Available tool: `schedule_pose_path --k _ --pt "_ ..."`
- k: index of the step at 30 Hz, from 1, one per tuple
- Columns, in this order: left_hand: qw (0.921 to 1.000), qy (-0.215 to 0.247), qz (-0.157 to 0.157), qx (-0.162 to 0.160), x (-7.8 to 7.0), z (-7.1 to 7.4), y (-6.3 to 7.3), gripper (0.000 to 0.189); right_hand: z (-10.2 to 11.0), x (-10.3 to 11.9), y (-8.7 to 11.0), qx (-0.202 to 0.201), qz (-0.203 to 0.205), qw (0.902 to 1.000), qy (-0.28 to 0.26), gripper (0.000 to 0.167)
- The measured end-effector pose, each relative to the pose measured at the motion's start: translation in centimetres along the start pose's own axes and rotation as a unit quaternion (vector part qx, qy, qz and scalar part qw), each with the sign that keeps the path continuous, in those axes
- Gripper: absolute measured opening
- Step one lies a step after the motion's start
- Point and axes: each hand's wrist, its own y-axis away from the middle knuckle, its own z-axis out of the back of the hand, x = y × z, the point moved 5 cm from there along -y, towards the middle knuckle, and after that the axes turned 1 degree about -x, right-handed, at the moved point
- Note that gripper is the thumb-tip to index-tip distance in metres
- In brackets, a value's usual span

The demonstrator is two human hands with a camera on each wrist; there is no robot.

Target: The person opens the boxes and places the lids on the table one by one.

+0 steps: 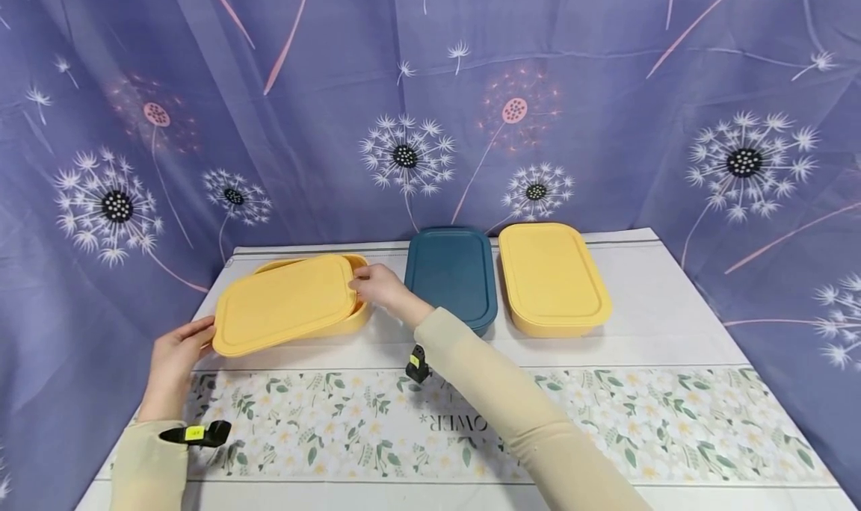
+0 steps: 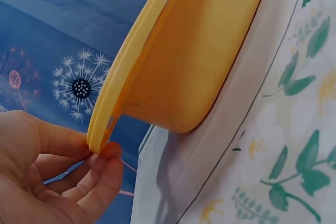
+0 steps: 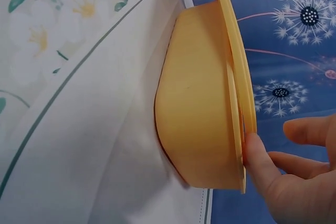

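A yellow rectangular lid lies slanted across the top of a yellow storage box. It sits askew, jutting past the box at the left and front, so the box's back and right rim show. My left hand pinches the lid's left end between thumb and fingers, as the left wrist view shows. At the opposite end, my right hand has a fingertip against the lid's edge, right by the box rim. Its other visible fingers are extended and apart from the lid.
To the right stand a dark blue lidded box and another yellow lidded box. A white table cover with a floral band lies under everything. Purple dandelion curtains hang behind and at both sides.
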Motion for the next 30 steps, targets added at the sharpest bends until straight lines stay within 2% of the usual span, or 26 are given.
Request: schedule_pose_path --k 1,4,6,8,9,11,13,15,21,25,30 --pt "0.9999 0.014 -0.005 0.006 0.5 0.0 -0.3 0.034 0.0 -0.2 0.1 -0.002 -0.004 1.0 0.0 0.046" --pt "0.9998 0.014 -0.006 0.011 2.0 0.2 -0.9 0.035 0.0 -0.7 0.4 -0.003 -0.011 0.9999 0.003 0.047" --pt "0.9998 0.018 -0.002 0.009 2.1 0.2 -0.8 0.033 0.0 -0.9 0.5 -0.002 -0.013 0.9999 0.002 0.047" --pt "1.0 0.006 0.006 -0.005 1.3 0.1 0.0 0.045 -0.1 -0.7 0.5 0.002 -0.008 1.0 -0.002 0.048" --pt "0.9999 0.011 0.004 -0.003 1.1 0.2 0.1 0.046 -0.1 -0.6 0.4 0.002 -0.006 1.0 -0.006 0.048" --pt "0.9999 -0.001 0.015 0.002 -0.3 -0.1 1.2 0.049 0.0 -0.4 0.4 0.002 -0.001 0.9999 -0.012 0.047" --pt "0.9996 -0.018 0.017 0.011 -0.9 -0.3 1.7 0.055 0.0 -0.3 0.4 0.003 0.002 0.9998 -0.02 0.048" --pt "0.9993 -0.025 0.02 0.022 -1.2 -0.3 2.0 0.057 0.0 -0.3 0.4 0.005 0.004 0.9995 -0.031 0.048" --pt "0.9992 -0.021 0.019 0.03 -1.2 -0.3 2.3 0.056 0.0 -0.4 0.6 0.009 0.0 0.9976 -0.069 0.052" --pt "0.9991 -0.022 0.007 0.036 -0.6 -0.2 1.9 0.052 0.1 -0.3 0.8 0.013 0.004 0.9971 -0.076 0.054" --pt "0.9988 0.032 0.011 0.036 2.2 0.8 0.0 0.027 0.2 -0.2 1.3 0.02 0.008 0.9977 -0.064 0.053"
